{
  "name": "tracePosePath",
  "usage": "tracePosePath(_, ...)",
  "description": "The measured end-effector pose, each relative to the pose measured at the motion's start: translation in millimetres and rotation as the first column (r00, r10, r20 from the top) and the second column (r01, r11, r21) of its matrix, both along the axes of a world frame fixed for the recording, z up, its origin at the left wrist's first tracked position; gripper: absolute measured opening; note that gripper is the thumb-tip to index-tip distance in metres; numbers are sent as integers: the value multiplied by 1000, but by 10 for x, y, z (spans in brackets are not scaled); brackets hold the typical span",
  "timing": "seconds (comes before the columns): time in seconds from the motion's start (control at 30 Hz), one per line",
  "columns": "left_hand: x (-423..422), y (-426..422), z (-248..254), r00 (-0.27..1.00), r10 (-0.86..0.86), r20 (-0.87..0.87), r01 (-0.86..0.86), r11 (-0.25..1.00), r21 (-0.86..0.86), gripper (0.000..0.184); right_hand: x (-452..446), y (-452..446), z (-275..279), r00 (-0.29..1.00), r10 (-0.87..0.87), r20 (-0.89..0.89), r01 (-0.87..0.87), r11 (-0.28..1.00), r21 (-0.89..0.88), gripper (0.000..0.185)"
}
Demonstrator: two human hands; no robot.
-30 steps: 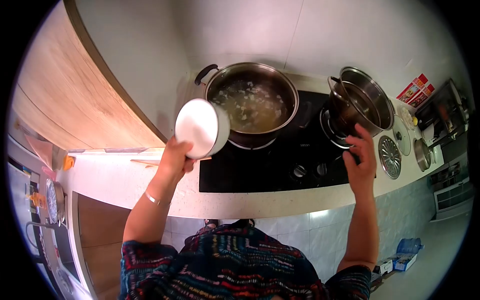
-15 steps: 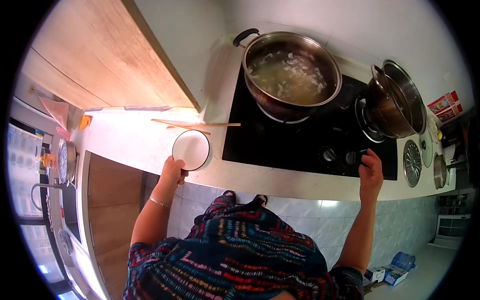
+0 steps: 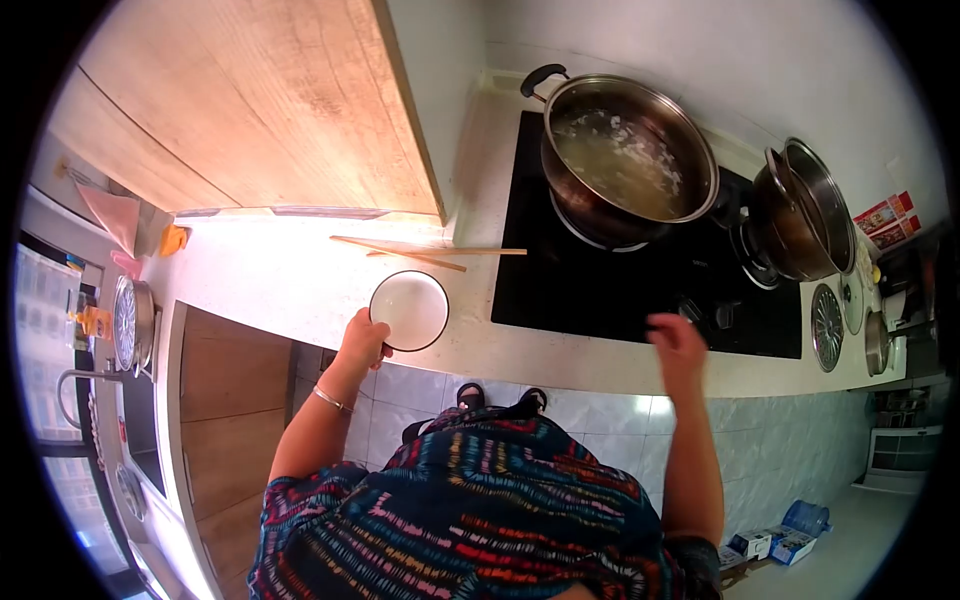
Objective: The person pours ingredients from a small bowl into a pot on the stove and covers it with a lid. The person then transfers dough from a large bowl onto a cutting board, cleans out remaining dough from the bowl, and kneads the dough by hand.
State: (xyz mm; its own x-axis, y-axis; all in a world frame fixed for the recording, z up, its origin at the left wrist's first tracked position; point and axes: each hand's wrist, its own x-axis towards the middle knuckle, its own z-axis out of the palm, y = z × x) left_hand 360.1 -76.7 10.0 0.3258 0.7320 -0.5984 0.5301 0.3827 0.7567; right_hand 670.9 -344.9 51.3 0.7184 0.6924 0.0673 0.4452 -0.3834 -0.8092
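My left hand (image 3: pixel 366 341) is closed on the near left side of a white bowl (image 3: pixel 412 308) with a dark rim, held at the counter's front edge; nothing shows inside it. Behind the bowl, a pair of wooden chopsticks (image 3: pixel 440 251) lies crossed on the counter. My right hand (image 3: pixel 680 348) hovers by the front edge of the black gas stove (image 3: pixel 600 300), left of the control knobs (image 3: pixel 724 315) and apart from them. Motion blurs its fingers. On the left burner stands a large steel pot (image 3: pixel 632 150) of cloudy liquid with pale pieces floating in it.
A second pot (image 3: pixel 800 215) with a tilted piece resting in it stands on the right burner. Right of the stove lies a round metal rack (image 3: pixel 826 328). A wooden cabinet (image 3: pixel 260 110) juts over the counter at the left. Boxes (image 3: pixel 790 545) sit on the floor.
My right hand has left the stove knob and moved left. My left hand still holds the bowl. The camera view has shifted, so the stove and chopsticks appear farther right.
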Motion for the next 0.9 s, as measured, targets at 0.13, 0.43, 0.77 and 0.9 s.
tracePosePath(0.13,-228,-17,-61,995,69,66,-67,997,-44,24,-439,1065,-204,924,375,78,-373,927,-32,17)
tracePosePath(0.43,-599,-89,-21,981,148,128,-139,987,-78,23,-1189,2357,-643,740,564,366,-345,786,-513,18)
tracePosePath(0.77,-609,32,-32,972,134,192,-120,989,-84,23,-733,1994,-412,652,584,484,-215,754,-621,12)
tracePosePath(0.9,-555,68,-29,976,79,204,-63,994,-83,22,-739,1979,-415,654,499,568,-168,829,-534,23)
